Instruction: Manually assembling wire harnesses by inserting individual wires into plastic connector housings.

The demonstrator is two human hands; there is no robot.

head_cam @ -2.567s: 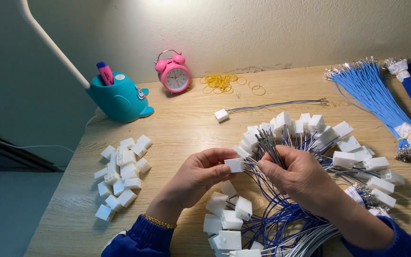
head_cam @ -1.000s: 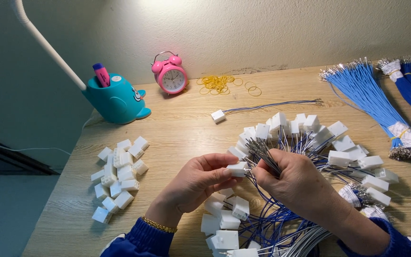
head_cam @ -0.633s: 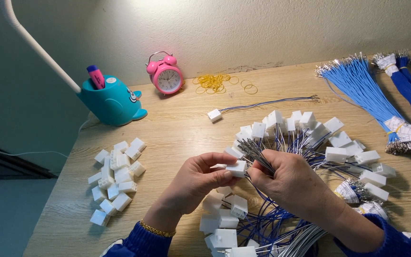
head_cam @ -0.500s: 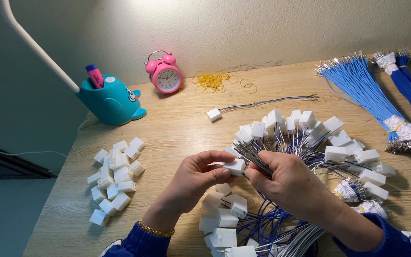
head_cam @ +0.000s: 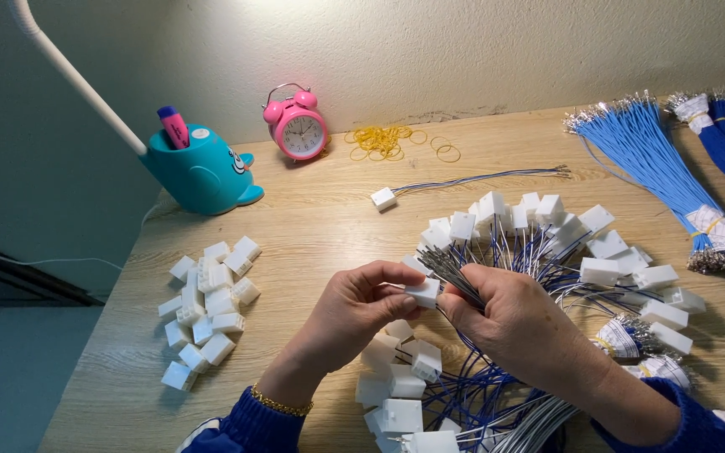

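My left hand (head_cam: 354, 315) pinches a small white plastic connector housing (head_cam: 424, 292) between thumb and fingers. My right hand (head_cam: 518, 323) grips a bunch of blue and grey wires (head_cam: 455, 270) whose metal tips fan out toward that connector, touching it. Below and to the right of both hands lies a big heap of finished white connectors with blue wires (head_cam: 564, 243). More of these connectors (head_cam: 400, 386) sit under my wrists.
A pile of loose white connector housings (head_cam: 207, 310) lies at the left of the wooden table (head_cam: 312, 226). At the back stand a teal whale-shaped pen holder (head_cam: 199, 172), a pink alarm clock (head_cam: 299, 126) and yellow rubber bands (head_cam: 383, 138). Bundles of blue wires (head_cam: 665, 159) lie right. One wired connector (head_cam: 383, 199) lies alone.
The view has shifted slightly. My hands have stayed together at the same spot, the right hand working the wire tips at the connector held by the left.
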